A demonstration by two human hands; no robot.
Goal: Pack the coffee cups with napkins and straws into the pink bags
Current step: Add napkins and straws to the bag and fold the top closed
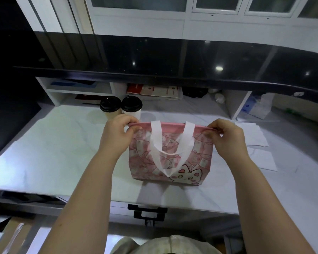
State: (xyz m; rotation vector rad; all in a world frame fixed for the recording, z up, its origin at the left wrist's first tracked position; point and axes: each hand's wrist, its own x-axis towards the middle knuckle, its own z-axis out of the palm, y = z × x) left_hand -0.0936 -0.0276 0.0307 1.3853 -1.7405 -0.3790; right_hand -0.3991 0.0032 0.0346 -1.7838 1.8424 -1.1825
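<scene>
A pink bag [196, 158] with a cartoon cat print and white handles stands upright on the white counter [59, 143]. My left hand [116, 132] pinches the bag's top left corner and my right hand [226, 136] pinches its top right corner, so the top edge is stretched between them. Two coffee cups with black lids stand side by side behind the bag on the left: a tan cup [110, 107] and a white cup [132, 106]. White napkins [255, 136] lie flat to the right of the bag. I see no straws.
A white shelf unit [77, 88] with papers and a red booklet [136, 88] runs along the back under a black ledge [173, 57]. A box of packets [259, 107] sits at the far right. A drawer handle [147, 211] is under the counter's front edge.
</scene>
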